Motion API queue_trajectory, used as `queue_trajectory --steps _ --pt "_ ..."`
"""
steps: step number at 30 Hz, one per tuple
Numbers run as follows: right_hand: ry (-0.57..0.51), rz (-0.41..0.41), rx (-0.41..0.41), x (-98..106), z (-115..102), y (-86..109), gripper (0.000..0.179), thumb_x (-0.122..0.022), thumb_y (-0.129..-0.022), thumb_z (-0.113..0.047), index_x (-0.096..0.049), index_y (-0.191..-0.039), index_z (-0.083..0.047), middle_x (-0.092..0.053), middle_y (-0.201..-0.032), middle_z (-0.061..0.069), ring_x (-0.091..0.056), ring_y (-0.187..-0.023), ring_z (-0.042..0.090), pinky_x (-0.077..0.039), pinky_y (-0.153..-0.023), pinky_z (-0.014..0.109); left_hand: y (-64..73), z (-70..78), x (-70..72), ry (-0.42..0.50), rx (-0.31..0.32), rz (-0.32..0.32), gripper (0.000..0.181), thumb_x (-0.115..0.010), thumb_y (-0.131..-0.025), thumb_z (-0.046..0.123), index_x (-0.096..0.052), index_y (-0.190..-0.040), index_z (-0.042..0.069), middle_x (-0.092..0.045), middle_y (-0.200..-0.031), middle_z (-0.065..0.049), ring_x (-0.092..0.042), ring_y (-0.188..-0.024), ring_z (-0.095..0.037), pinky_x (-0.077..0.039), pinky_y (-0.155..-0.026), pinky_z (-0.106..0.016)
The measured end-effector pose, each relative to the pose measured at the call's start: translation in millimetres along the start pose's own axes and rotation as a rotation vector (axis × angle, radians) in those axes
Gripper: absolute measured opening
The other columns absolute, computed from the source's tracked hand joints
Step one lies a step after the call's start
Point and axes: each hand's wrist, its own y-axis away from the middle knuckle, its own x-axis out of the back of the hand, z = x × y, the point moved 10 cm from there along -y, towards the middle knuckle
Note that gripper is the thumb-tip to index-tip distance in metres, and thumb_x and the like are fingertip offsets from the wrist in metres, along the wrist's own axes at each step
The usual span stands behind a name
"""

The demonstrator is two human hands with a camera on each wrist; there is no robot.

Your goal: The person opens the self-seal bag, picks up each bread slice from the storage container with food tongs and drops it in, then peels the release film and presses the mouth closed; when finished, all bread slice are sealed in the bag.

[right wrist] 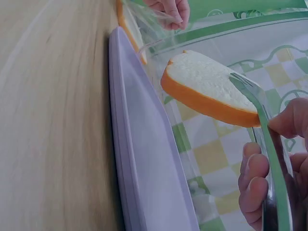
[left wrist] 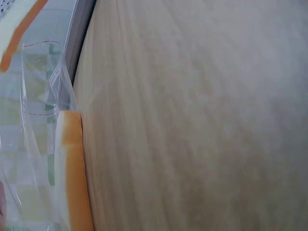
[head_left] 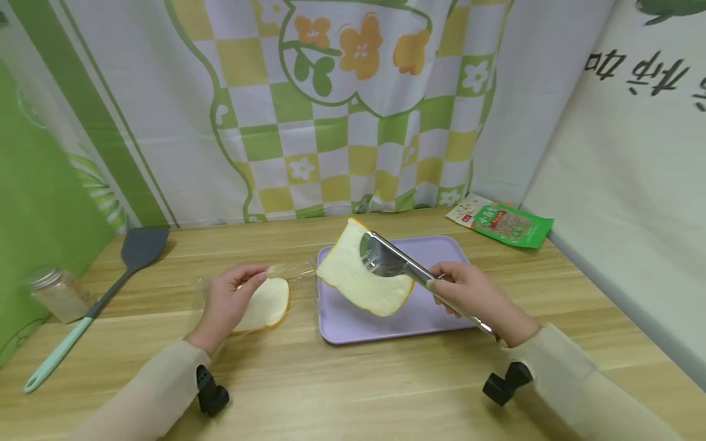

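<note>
My right hand (head_left: 477,297) grips metal food tongs (head_left: 419,272) with a forked end. Between the tongs' ends is a slice of bread (head_left: 355,275), white with an orange-brown crust. In the right wrist view this slice (right wrist: 202,82) hangs tilted, raised above the level of the lilac tray (right wrist: 154,163). At the left, my left hand (head_left: 234,300) pinches the edge of a clear plastic bag (head_left: 292,271) between thumb and fingers. A second bread slice (head_left: 270,303) lies at the bag, partly hidden behind that hand. The left wrist view shows its crust (left wrist: 77,168) close to the tabletop.
The tray's bare rim (head_left: 441,240) is beneath the raised slice. A spatula (head_left: 144,248) with a mint handle and a lidded jar (head_left: 57,294) are at far left. A green-and-white packet (head_left: 510,223) lies at back right, near the curtain (head_left: 331,147).
</note>
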Motion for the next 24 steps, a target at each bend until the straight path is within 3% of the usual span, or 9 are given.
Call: queue_trajectory --steps 4,9,24 --pt "-0.083 -0.016 -0.026 -9 1 -14.0 0.022 -0.05 -0.088 -0.011 -0.053 -0.099 0.009 -0.055 -0.064 0.006 -0.046 -0.048 0.012 -0.04 -0.042 0.024 -0.4 0.1 0.4 -0.018 -0.002 -0.011 0.023 -0.061 -0.09 0.02 -0.069 -0.104 0.005 -0.069 -0.098 -0.011 -0.055 -0.079 0.001 -0.046 -0.067 -0.016" --pt "-0.106 -0.032 -0.019 -18 -2 -24.6 0.024 -0.049 -0.087 -0.01 -0.053 -0.1 0.011 -0.055 -0.064 0.005 -0.046 -0.048 0.012 -0.04 -0.041 0.024 0.1 3.2 0.6 -0.016 -0.023 -0.026 0.023 -0.061 -0.091 0.019 -0.069 -0.105 0.004 -0.068 -0.1 -0.012 -0.055 -0.082 0.0 -0.047 -0.069 -0.017" --pt "-0.176 -0.099 -0.041 -29 -3 -26.7 0.028 -0.049 -0.088 -0.01 -0.051 -0.104 0.014 -0.055 -0.062 0.004 -0.046 -0.046 0.008 -0.039 -0.04 0.022 1.3 5.4 0.6 -0.02 -0.078 -0.004 0.017 -0.062 -0.089 0.014 -0.07 -0.101 0.004 -0.069 -0.097 -0.011 -0.056 -0.08 0.002 -0.047 -0.068 -0.018"
